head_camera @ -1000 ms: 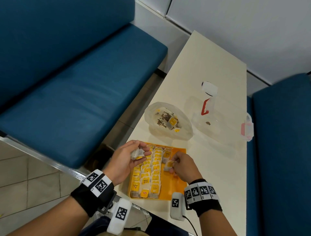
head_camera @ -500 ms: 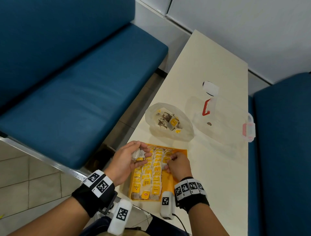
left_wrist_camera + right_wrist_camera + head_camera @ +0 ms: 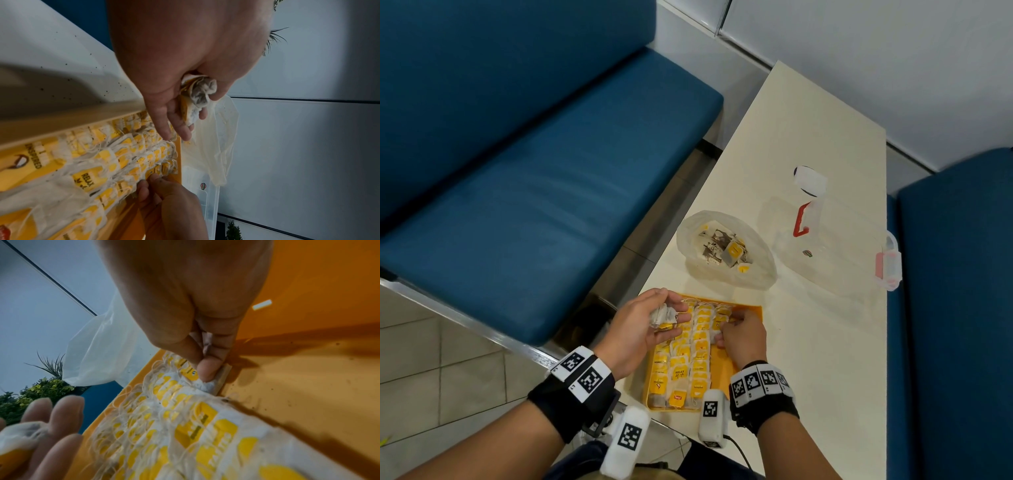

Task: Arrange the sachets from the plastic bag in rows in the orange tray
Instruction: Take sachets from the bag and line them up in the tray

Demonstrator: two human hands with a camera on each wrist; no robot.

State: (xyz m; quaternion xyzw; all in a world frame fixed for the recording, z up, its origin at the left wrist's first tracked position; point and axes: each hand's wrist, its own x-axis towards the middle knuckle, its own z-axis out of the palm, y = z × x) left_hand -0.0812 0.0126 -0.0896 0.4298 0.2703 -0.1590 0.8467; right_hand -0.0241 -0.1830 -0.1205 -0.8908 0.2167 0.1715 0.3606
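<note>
The orange tray (image 3: 755, 310) lies at the table's near left edge, with rows of yellow-tagged sachets (image 3: 679, 371) filling its left part. My left hand (image 3: 654, 320) hovers over the tray's far left corner and holds a small bunch of sachets (image 3: 198, 95) in its curled fingers. My right hand (image 3: 736, 329) is down in the tray at the third row's far end, thumb and fingers pinching one sachet (image 3: 213, 381) against the tray floor. The plastic bag (image 3: 726, 251) lies open just beyond the tray with several sachets inside.
A clear plastic container (image 3: 825, 253) with a red clip stands right of the bag, its pink-latched end (image 3: 888, 263) at the table's right edge. Blue benches (image 3: 534, 192) flank the table on both sides. The tray's right part (image 3: 308, 378) is bare orange.
My right hand has moved left and farther up the tray with its sachet, down onto the third row's far end. The left hand has stayed nearly still with its bunch.
</note>
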